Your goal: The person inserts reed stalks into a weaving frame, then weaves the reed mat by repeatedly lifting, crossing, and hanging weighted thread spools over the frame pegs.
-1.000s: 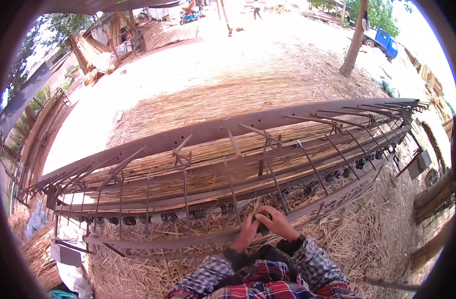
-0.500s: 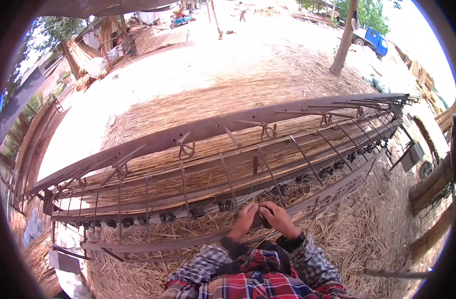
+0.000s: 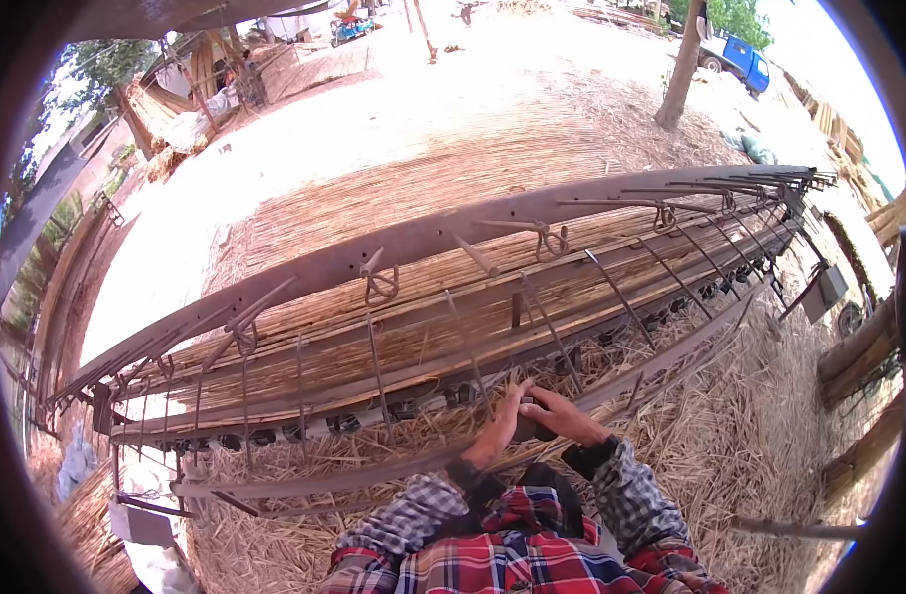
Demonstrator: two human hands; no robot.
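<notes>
Left hand (image 3: 500, 431) straighter, rail edge (image 3: 314, 486) near, straw (image 3: 428, 436) beyond

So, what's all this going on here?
A person in a plaid shirt has both hands together, left hand and right hand, around a small dark object; their fingers cover too much of it to tell what it is. Right in front stands a long metal frame with thin rods. Beyond the frame's top beam, a mat of slender stalks lies spread out, and loose straw covers the ground nearby.
</notes>
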